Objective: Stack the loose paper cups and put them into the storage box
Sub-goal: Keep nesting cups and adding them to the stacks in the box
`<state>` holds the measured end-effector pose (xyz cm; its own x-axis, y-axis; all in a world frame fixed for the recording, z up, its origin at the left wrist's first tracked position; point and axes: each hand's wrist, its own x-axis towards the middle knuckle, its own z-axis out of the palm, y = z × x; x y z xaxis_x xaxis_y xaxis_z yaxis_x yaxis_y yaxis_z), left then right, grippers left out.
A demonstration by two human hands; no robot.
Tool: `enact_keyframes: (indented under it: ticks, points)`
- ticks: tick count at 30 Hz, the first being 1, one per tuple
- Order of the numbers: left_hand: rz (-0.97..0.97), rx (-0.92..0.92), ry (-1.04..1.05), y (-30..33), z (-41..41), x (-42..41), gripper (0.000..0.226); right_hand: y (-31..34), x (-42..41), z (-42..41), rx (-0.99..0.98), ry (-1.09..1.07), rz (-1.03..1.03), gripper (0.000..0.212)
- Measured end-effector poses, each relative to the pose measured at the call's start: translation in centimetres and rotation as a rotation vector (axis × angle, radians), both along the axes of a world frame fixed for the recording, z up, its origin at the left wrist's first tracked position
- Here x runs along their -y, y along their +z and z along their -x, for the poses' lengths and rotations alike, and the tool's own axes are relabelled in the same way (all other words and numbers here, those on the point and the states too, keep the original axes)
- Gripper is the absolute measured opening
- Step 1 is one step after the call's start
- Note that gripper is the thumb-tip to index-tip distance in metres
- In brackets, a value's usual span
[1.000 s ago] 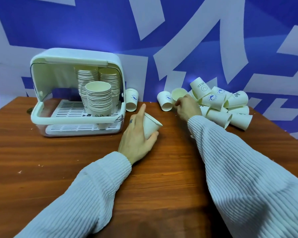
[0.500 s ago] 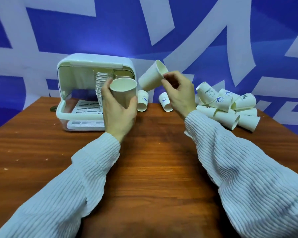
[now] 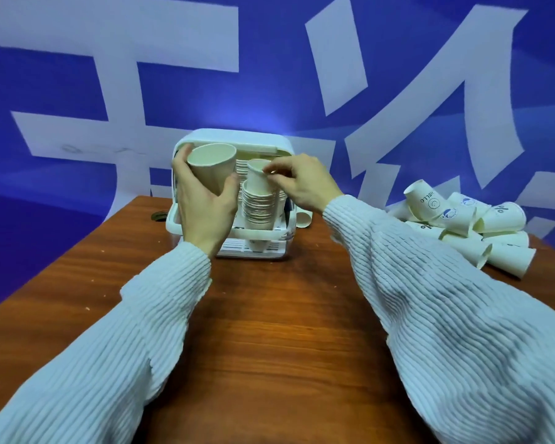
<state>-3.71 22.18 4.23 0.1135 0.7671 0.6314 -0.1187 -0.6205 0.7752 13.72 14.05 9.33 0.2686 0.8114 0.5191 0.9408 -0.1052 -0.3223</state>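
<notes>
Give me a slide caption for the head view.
Right hand seats a paper cup onto the stack in the storage box; left hand holds another cup.

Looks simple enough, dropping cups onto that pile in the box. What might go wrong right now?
1. The right hand pinches only the rim of the cup going onto the front stack; entering tilted, it may jam or tip the tall stack.
2. The left hand holds another cup close beside it and may bump the stack.
3. The right sleeve passes near the loose cups and might knock them.
</notes>
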Motion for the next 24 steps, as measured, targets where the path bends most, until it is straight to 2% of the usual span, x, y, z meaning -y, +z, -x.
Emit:
enact_keyframes:
  ticks: [2,4,6,9,12,17,22,24]
  points:
    - [0.024,-0.02,-0.003,0.1,-0.1,-0.5,0.078,-0.1,-0.6,0.2,0.18,-0.023,0.142,0.025]
    - [0.048,-0.039,-0.001,0.6,-0.4,-0.9,0.079,-0.9,-1.2,0.7,0.225,0.007,0.251,0.028]
    - [0.055,-0.052,-0.021,1.2,-0.6,-1.2,0.079,-2.2,-1.4,1.3,0.148,0.066,0.252,0.029]
    - [0.042,-0.06,-0.06,2.1,-1.1,-1.4,0.078,-4.1,-1.6,1.3,0.07,0.026,0.122,0.026]
    - [0.033,-0.103,-0.061,2.7,-1.8,-1.6,0.077,-4.9,-1.8,1.2,-0.129,0.017,0.072,0.026]
    - [-0.017,-0.251,-0.132,3.0,-3.2,-2.6,0.078,-4.8,-1.7,2.1,-0.376,-0.012,-0.059,0.072]
    - [-0.108,-0.389,-0.139,3.1,-3.6,-2.8,0.08,-5.2,-1.9,2.5,-0.455,0.022,-0.107,0.107]
    - [-0.129,-0.418,-0.143,3.1,-3.5,-2.7,0.081,-5.4,-2.4,2.5,-0.48,0.009,-0.11,0.114]
